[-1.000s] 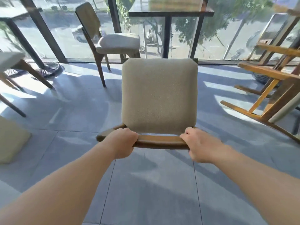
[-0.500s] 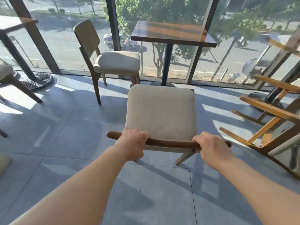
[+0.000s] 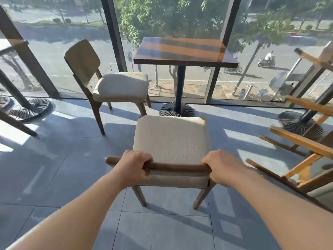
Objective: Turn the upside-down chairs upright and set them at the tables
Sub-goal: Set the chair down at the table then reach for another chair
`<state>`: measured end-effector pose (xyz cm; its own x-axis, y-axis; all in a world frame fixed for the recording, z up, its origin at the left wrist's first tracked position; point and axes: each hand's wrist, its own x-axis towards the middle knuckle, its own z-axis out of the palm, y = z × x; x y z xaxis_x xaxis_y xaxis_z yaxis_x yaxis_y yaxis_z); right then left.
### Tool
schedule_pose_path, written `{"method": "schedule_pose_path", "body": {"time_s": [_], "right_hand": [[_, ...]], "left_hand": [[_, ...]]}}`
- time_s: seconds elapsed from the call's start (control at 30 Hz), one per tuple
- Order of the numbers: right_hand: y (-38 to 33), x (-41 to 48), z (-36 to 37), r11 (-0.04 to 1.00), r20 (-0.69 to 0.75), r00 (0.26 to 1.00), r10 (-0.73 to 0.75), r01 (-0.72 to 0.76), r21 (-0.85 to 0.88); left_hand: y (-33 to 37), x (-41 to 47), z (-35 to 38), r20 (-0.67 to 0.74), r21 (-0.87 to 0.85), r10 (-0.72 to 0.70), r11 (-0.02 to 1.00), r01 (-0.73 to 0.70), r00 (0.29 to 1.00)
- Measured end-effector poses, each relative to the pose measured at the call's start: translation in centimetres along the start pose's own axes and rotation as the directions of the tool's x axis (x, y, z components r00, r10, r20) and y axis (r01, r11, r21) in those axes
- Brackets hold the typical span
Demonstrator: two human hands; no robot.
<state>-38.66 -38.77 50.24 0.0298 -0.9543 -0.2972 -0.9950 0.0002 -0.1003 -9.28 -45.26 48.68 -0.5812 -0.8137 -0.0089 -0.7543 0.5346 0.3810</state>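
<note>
Both hands gripped the top rail of the chair (image 3: 171, 141) nearest the camera, which stood upright on the grey tiled floor (image 3: 54, 159) with its two rear legs visibly down. The left hand (image 3: 134, 164) was wrapped over the rail near its left end, fingers pressed together and curled down over the front edge of the wood. The right hand (image 3: 222, 166) held the rail's right end the same way, fingers closed together around it, thumb side hidden behind the backrest. The chair's beige seat cushion faced the small square table (image 3: 185, 51), its front edge just short of the table's round black base (image 3: 177, 110); the seat was not under the tabletop. A second chair (image 3: 108, 83) stood upright at the table's left side, seat close to the tabletop edge, backrest toward the left. On the right, an overturned chair (image 3: 302, 159) with a lighter wood frame lay tilted, legs pointing up and left, beside another table base (image 3: 299, 123). More wooden legs (image 3: 313, 58) stuck out at the upper right; could not tell which chair they belonged to. At far left another round base (image 3: 28, 109) and one leg (image 3: 16, 124) showed partly. Glass wall (image 3: 72, 24) behind the table.
</note>
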Motion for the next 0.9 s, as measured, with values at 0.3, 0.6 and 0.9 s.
{"method": "schedule_pose_path", "body": {"time_s": [0.3, 0.6, 0.9], "right_hand": [[3.2, 1.4, -2.3, 0.999, 0.098, 0.995, 0.029, -0.031, 0.017], [10.2, 11.1, -5.8, 0.997, 0.080, 0.994, 0.074, -0.076, 0.017], [13.9, 20.1, -9.3, 0.993, 0.037, 0.993, 0.114, -0.113, -0.014]], "left_hand": [[3.7, 3.5, -0.7, 0.199, 0.331, -0.246, 0.928, 0.171, 0.949], [3.7, 16.4, -0.4, 0.126, 0.332, -0.175, 0.935, 0.125, 0.976], [1.7, 26.2, 0.3, 0.084, 0.304, -0.220, 0.934, 0.186, 0.972]]}}
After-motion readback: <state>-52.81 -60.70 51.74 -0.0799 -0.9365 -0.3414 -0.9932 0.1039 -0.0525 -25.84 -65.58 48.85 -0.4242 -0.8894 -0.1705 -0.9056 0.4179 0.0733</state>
